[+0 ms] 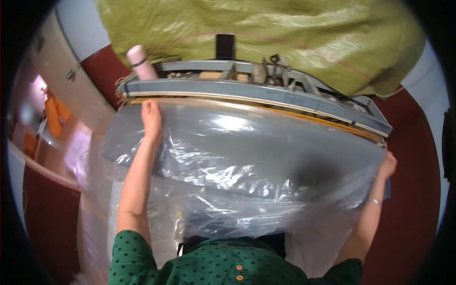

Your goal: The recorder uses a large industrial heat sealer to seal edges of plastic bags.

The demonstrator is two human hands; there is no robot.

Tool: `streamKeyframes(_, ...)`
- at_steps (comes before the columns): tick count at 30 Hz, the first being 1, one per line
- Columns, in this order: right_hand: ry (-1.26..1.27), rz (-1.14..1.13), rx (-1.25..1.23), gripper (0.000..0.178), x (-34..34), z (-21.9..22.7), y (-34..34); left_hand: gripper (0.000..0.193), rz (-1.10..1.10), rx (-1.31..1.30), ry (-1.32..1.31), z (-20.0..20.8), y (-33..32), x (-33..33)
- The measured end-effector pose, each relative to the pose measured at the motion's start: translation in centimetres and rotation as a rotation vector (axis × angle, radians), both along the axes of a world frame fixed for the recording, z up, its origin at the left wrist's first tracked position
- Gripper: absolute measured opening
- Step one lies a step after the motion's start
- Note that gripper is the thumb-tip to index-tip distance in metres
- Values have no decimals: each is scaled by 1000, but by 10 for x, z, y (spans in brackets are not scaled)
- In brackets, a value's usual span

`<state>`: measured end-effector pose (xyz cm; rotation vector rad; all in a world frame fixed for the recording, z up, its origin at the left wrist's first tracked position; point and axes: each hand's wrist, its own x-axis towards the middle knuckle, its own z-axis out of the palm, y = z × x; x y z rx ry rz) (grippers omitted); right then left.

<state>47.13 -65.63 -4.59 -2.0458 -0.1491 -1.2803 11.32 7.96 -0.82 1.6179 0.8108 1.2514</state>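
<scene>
A wide clear plastic sheet [228, 166] stretches between my two arms, glossy and wrinkled toward my body. Its far edge lies along the orange strip [304, 117] of a long grey metal frame [199, 88]. My left hand [151, 116] is closed on the sheet near the left end of that strip. Farther out to the right, my right hand [388, 164] pinches the sheet's right edge, just below the frame's right end. Whether the sheet is one layer or several, I cannot tell.
A pink bottle [142, 62] stands at the frame's left end. Metal parts, including a dark clamp-like piece [275, 66], sit inside the frame. Behind it hangs a yellow-green woven sheet [266, 28]. At the left is a pale door [71, 76], with more plastic below it.
</scene>
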Motion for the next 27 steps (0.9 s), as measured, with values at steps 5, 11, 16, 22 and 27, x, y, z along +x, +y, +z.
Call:
streamKeyframes(5,273,206,241,17,33,-34,104,19,210,124,149,-63,80,-5)
streamKeyframes(11,268,173,335,20,45,-24,119,17,109,19,17,-64,86,18)
streamKeyframes(16,413,140,440,13,31,-14,132,14,281,223,55,-70,95,13)
streamKeyframes(22,324,149,492,13,36,-5,117,9,184,-158,-201,-47,74,21)
streamKeyframes(27,345,272,510,17,21,-3,113,45,46,86,825,-19,92,-23)
